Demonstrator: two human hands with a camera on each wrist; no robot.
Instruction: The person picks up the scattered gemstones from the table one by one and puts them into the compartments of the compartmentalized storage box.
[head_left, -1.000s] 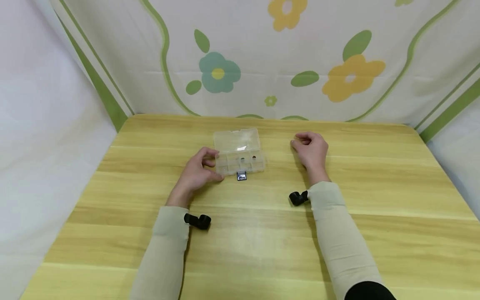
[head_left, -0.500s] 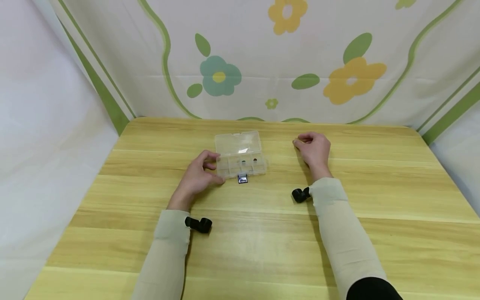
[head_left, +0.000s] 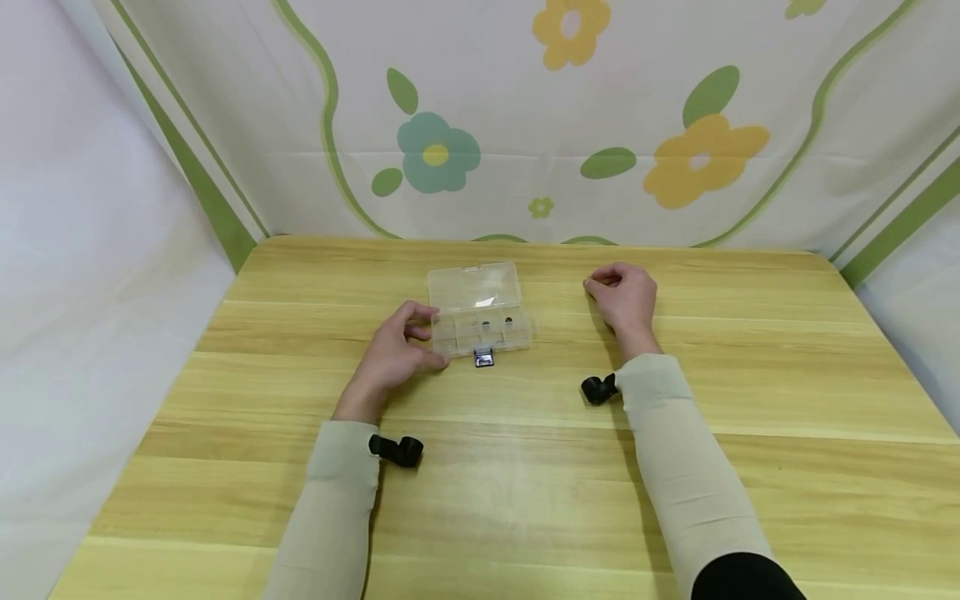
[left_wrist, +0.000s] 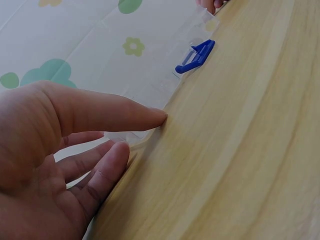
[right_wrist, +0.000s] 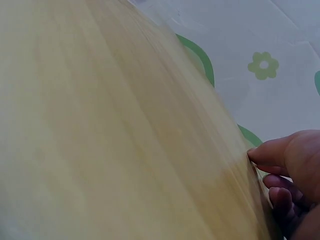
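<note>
A clear plastic compartment box [head_left: 467, 335] lies on the table, its lid [head_left: 474, 287] folded back behind it. Two small dark round items [head_left: 508, 320] show in its compartments. At its front edge is a small blue frame-shaped piece [left_wrist: 199, 56]; whether it is fixed to the box I cannot tell. My left hand [head_left: 393, 350] holds the box's left end, thumb at the front corner and fingers behind. Over to the right, my right hand [head_left: 626, 300] rests low at the table, fingers curled, thumb and index tips together. Nothing shows between them, though a tiny thing could be hidden.
The wood-grain table [head_left: 510, 492] reaches back to a white curtain [head_left: 517, 100] printed with flowers. White cloth [head_left: 97, 275] hangs at the left side. Black wrist cameras [head_left: 401, 452] sit on both sleeve cuffs.
The right thumb and index tips have come closer together, and that hand has barely shifted. The left hand and the box stay in place; the whole view has dropped slightly.
</note>
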